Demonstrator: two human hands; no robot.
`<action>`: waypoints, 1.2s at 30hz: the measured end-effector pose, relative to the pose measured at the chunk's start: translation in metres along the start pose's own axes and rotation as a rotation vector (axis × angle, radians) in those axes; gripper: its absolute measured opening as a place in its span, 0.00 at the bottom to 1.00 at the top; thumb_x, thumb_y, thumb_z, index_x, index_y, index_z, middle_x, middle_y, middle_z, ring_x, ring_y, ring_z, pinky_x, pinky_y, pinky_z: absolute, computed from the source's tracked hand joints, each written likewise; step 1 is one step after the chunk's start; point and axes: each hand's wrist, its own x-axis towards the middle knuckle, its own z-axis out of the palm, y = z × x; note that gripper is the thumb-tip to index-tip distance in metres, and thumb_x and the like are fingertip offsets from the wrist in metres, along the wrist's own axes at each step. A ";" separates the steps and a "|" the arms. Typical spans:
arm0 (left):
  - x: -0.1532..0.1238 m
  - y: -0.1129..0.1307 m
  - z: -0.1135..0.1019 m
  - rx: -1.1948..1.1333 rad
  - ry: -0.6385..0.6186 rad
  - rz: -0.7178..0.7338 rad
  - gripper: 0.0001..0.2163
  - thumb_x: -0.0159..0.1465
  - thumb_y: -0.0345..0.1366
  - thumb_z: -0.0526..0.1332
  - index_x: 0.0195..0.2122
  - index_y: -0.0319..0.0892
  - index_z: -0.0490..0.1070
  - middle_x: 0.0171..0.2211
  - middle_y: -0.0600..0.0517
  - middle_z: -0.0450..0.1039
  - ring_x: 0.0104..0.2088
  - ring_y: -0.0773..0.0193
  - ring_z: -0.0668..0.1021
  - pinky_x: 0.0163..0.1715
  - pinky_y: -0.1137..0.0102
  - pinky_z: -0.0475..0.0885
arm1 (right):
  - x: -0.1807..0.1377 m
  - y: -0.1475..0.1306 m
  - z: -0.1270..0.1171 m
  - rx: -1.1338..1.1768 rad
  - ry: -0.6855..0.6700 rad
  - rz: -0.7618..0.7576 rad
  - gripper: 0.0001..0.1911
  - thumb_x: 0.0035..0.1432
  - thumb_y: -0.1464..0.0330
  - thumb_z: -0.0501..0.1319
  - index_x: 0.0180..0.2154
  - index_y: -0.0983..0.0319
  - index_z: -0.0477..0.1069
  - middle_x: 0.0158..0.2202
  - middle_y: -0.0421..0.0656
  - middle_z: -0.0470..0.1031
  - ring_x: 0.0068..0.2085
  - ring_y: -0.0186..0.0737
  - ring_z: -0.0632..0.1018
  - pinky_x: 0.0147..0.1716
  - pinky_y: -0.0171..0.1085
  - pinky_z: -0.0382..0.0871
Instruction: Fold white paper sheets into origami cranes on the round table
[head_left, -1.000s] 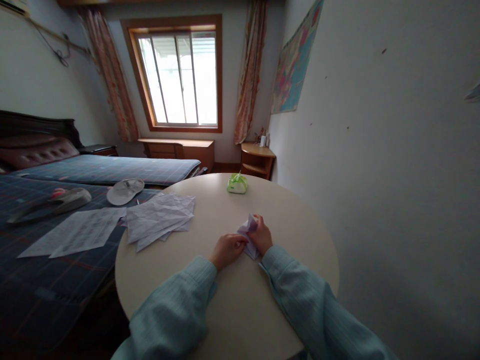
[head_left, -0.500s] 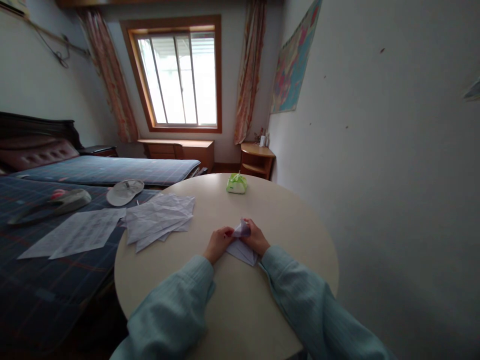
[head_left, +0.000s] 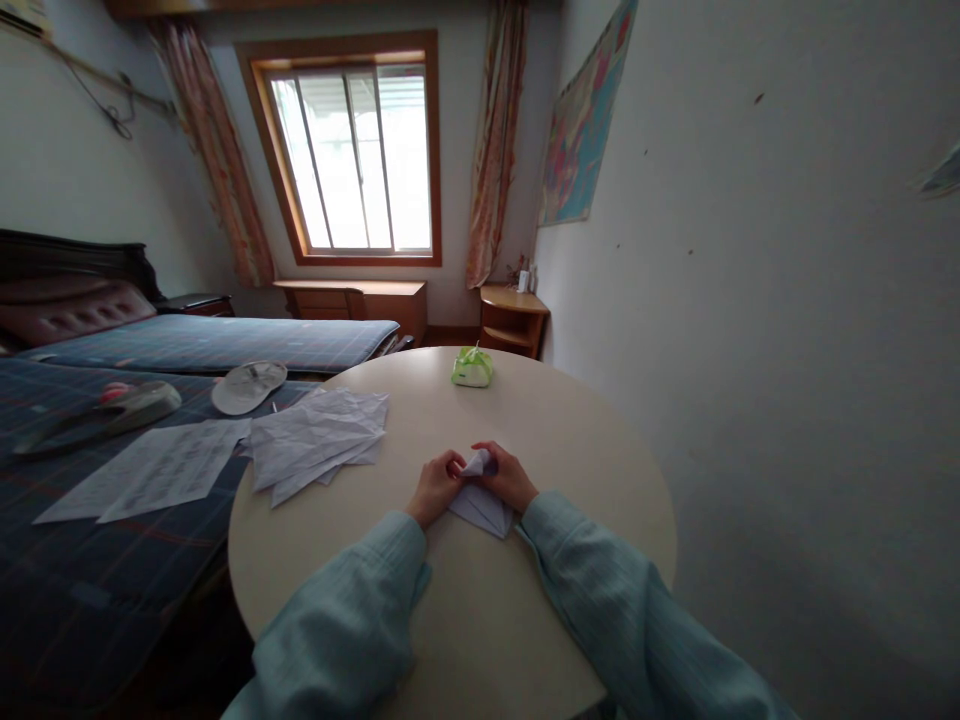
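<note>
A folded sheet of white paper [head_left: 482, 510] lies before me on the round table [head_left: 480, 620], its upper part raised into a small flap. My left hand [head_left: 436, 488] pinches that paper from the left side, fingers curled at the flap's base. On the other side my right hand [head_left: 510, 479] is closed on the flap, with the fingers bent over its top. Both hands are close together, and the fingertips are partly hidden behind the paper.
Crumpled white sheets [head_left: 319, 440] are piled at the table's left edge. A green-and-white tissue pack [head_left: 472, 368] sits at the far edge. To the left, a bed [head_left: 112, 560] holds printed sheets [head_left: 161, 470] and a pale cap [head_left: 247, 388]. A wall [head_left: 787, 400] stands on the right.
My right hand's fingers have folded further over the paper's raised flap, which now stands lower. My left hand has barely moved.
</note>
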 end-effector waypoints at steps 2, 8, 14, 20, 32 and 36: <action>0.000 -0.001 0.001 -0.001 0.000 0.015 0.05 0.48 0.27 0.60 0.27 0.39 0.69 0.19 0.58 0.68 0.21 0.73 0.69 0.23 0.78 0.62 | 0.000 -0.001 0.000 0.021 0.015 0.011 0.20 0.41 0.67 0.60 0.40 0.63 0.66 0.29 0.38 0.70 0.29 0.33 0.70 0.31 0.32 0.62; -0.001 -0.003 0.005 0.018 0.033 0.096 0.04 0.50 0.30 0.59 0.27 0.39 0.71 0.22 0.55 0.70 0.25 0.71 0.70 0.26 0.77 0.64 | 0.000 -0.004 -0.003 0.055 0.065 0.052 0.18 0.41 0.65 0.60 0.38 0.62 0.67 0.26 0.37 0.71 0.27 0.33 0.70 0.28 0.32 0.62; -0.003 0.000 0.005 -0.106 0.049 0.202 0.10 0.51 0.34 0.61 0.35 0.40 0.73 0.30 0.52 0.73 0.29 0.69 0.72 0.29 0.75 0.65 | -0.001 -0.005 -0.003 0.120 0.043 0.056 0.18 0.41 0.68 0.59 0.38 0.62 0.66 0.26 0.37 0.72 0.26 0.33 0.71 0.27 0.31 0.63; -0.004 0.005 0.003 -0.135 0.063 0.183 0.11 0.52 0.37 0.61 0.35 0.40 0.74 0.27 0.52 0.72 0.26 0.70 0.70 0.26 0.75 0.64 | -0.002 -0.009 -0.003 0.167 0.008 0.006 0.19 0.41 0.66 0.60 0.39 0.64 0.66 0.29 0.40 0.74 0.29 0.33 0.72 0.30 0.32 0.65; -0.005 0.012 0.002 -0.221 0.064 0.098 0.11 0.49 0.32 0.63 0.35 0.39 0.75 0.29 0.52 0.75 0.24 0.71 0.69 0.25 0.75 0.64 | -0.004 -0.013 -0.004 0.120 -0.014 0.018 0.21 0.41 0.66 0.61 0.41 0.64 0.67 0.28 0.40 0.74 0.28 0.33 0.72 0.29 0.32 0.64; -0.005 0.013 0.002 -0.260 0.053 0.063 0.12 0.48 0.33 0.63 0.35 0.37 0.75 0.28 0.52 0.75 0.23 0.71 0.68 0.25 0.75 0.64 | -0.003 -0.011 -0.004 0.096 -0.018 0.009 0.21 0.42 0.65 0.61 0.41 0.64 0.67 0.28 0.40 0.74 0.27 0.34 0.72 0.29 0.33 0.64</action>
